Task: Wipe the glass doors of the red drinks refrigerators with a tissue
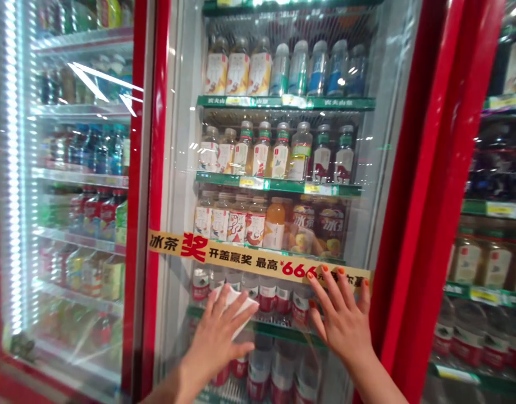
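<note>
A glass cooler door with a red frame (159, 168) fills the middle of the view. Across it runs a yellow printed strip (230, 255). My left hand (218, 331), fingers spread, presses a white cloth or tissue (237, 306) flat on the glass below the strip. To the right, my right hand (344, 317) has its fingers apart, with orange-nailed fingertips over the strip's right end; it holds nothing. Behind the glass stand rows of bottles, including an orange one (275, 221) above the strip.
Another lit cooler with drinks (81, 207) stands on the left. At the right, beyond a thick red frame (434, 224), more shelves hold bottles (468, 264). Green shelf edges (283, 102) cross the middle cooler. Light reflections show on the glass.
</note>
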Demonstrator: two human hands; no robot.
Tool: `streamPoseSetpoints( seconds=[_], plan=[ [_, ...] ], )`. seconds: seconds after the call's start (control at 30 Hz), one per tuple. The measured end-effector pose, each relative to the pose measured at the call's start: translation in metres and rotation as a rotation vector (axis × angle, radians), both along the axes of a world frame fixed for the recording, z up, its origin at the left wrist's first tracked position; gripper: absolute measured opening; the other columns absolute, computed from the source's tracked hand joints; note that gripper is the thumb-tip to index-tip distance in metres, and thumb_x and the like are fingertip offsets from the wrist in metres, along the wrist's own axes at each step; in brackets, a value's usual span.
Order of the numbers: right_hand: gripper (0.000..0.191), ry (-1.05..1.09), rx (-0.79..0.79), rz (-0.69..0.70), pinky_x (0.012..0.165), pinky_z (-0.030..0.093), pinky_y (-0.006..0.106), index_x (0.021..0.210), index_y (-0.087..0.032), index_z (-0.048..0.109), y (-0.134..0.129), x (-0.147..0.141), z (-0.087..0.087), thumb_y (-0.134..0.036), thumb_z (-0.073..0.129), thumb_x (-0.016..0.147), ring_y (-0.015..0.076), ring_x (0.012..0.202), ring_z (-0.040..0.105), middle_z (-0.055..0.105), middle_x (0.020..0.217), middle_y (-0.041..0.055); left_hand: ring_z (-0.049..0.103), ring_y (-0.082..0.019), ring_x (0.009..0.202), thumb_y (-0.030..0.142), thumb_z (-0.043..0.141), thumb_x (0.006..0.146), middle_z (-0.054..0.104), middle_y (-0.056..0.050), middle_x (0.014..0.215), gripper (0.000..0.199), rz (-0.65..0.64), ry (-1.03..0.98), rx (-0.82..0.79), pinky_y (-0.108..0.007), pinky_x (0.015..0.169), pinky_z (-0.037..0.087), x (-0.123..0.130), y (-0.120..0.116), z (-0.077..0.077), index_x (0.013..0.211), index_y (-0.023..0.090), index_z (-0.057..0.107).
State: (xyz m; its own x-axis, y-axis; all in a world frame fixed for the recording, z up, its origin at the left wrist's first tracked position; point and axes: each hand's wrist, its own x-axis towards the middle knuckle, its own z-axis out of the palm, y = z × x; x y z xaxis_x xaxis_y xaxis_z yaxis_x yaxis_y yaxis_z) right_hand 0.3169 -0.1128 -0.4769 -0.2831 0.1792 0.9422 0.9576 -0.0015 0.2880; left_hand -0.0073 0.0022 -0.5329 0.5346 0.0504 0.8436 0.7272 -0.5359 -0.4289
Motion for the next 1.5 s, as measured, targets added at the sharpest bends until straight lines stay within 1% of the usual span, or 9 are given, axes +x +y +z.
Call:
streamPoseSetpoints(
  seconds=[0.17, 0.27, 0.47, 0.7, 0.9, 1.03, 1.17, 1.4, 1.5],
  plan=[
    [0.084, -0.020, 0.019, -0.018, 0.142, 0.000, 0.063, 0.177, -0.035, 0.025, -0.003, -0.002, 0.001, -0.038, 0.062, 0.101, 0.0323, 0.173, 0.024, 0.032, 0.183, 0.0016, -0.008, -0.048, 0.173, 0.060, 0.037, 0.110, 0.004, -0.018, 0.187, 0.081, 0.170, -0.601, -0.273, -0.078, 0.136, 0.010, -0.034, 0.015, 0.037, 0.178, 0.019, 0.019],
    [0.080, -0.026, 0.021, -0.014, 0.142, 0.000, 0.063, 0.177, -0.035, 0.025, -0.003, -0.003, 0.002, -0.038, 0.057, 0.104, 0.0313, 0.174, 0.019, 0.021, 0.186, -0.0013, -0.011, -0.048, 0.173, 0.071, 0.040, 0.107, 0.003, -0.012, 0.188, 0.088, 0.063, -0.514, -0.231, -0.079, 0.135, 0.011, -0.012, 0.009, 0.056, 0.179, 0.026, 0.018],
    [0.077, -0.009, 0.016, -0.002, 0.141, 0.002, 0.065, 0.177, -0.036, 0.026, -0.002, -0.003, 0.001, -0.039, 0.053, 0.105, 0.0308, 0.174, 0.019, 0.026, 0.185, -0.0008, 0.002, -0.037, 0.175, 0.075, 0.046, 0.104, 0.018, 0.002, 0.187, 0.082, 0.023, -0.203, -0.076, -0.062, 0.143, 0.012, -0.017, -0.001, -0.006, 0.176, 0.041, 0.025],
    [0.081, 0.004, 0.008, -0.033, 0.139, 0.007, 0.071, 0.176, -0.038, 0.030, -0.002, 0.000, -0.002, -0.038, 0.060, 0.101, 0.0371, 0.168, 0.035, 0.043, 0.179, 0.0056, -0.015, -0.046, 0.172, 0.065, 0.042, 0.108, -0.001, -0.012, 0.188, 0.087, 0.136, -0.542, -0.283, -0.079, 0.135, 0.009, -0.022, 0.016, 0.034, 0.179, 0.027, 0.010],
    [0.080, -0.012, 0.006, -0.067, 0.138, 0.008, 0.071, 0.174, -0.036, 0.036, -0.001, 0.001, -0.004, -0.038, 0.062, 0.098, 0.0382, 0.166, 0.038, 0.046, 0.177, 0.0078, -0.008, -0.043, 0.174, 0.066, 0.054, 0.104, 0.015, -0.006, 0.187, 0.082, 0.079, -0.265, -0.346, -0.072, 0.139, 0.008, -0.027, -0.008, -0.031, 0.176, 0.036, 0.029],
    [0.080, -0.027, 0.000, -0.084, 0.138, 0.009, 0.069, 0.175, -0.035, 0.034, -0.002, 0.001, -0.002, -0.037, 0.061, 0.100, 0.0380, 0.167, 0.036, 0.044, 0.178, 0.0082, -0.016, -0.046, 0.172, 0.062, 0.039, 0.109, -0.002, -0.015, 0.188, 0.086, 0.125, -0.577, -0.446, -0.078, 0.136, 0.005, -0.018, -0.004, 0.023, 0.179, 0.022, 0.009],
    [0.082, -0.033, 0.021, -0.076, 0.139, 0.008, 0.067, 0.176, -0.033, 0.031, -0.004, -0.001, 0.000, -0.035, 0.062, 0.100, 0.0361, 0.168, 0.035, 0.045, 0.178, 0.0086, -0.021, -0.041, 0.172, 0.074, 0.044, 0.105, 0.002, -0.003, 0.189, 0.088, -0.027, -0.389, -0.270, -0.075, 0.138, -0.003, 0.034, -0.007, 0.063, 0.178, 0.033, 0.015],
    [0.079, -0.022, 0.012, -0.078, 0.141, 0.003, 0.065, 0.172, -0.034, 0.040, -0.004, -0.004, 0.000, -0.036, 0.064, 0.098, 0.0334, 0.168, 0.035, 0.050, 0.175, 0.0059, -0.010, -0.032, 0.175, 0.068, 0.067, 0.096, 0.036, 0.009, 0.180, 0.074, 0.026, -0.065, -0.255, -0.064, 0.143, -0.001, 0.009, -0.017, -0.081, 0.165, 0.051, 0.046],
    [0.073, -0.027, -0.018, -0.099, 0.141, 0.001, 0.064, 0.168, -0.033, 0.048, -0.005, -0.004, 0.002, -0.038, 0.065, 0.097, 0.0324, 0.169, 0.033, 0.053, 0.173, 0.0061, -0.015, -0.037, 0.174, 0.053, 0.051, 0.106, 0.021, -0.006, 0.186, 0.075, 0.095, -0.233, -0.292, -0.074, 0.139, 0.002, -0.024, -0.010, -0.071, 0.176, 0.034, 0.030]
  ],
)
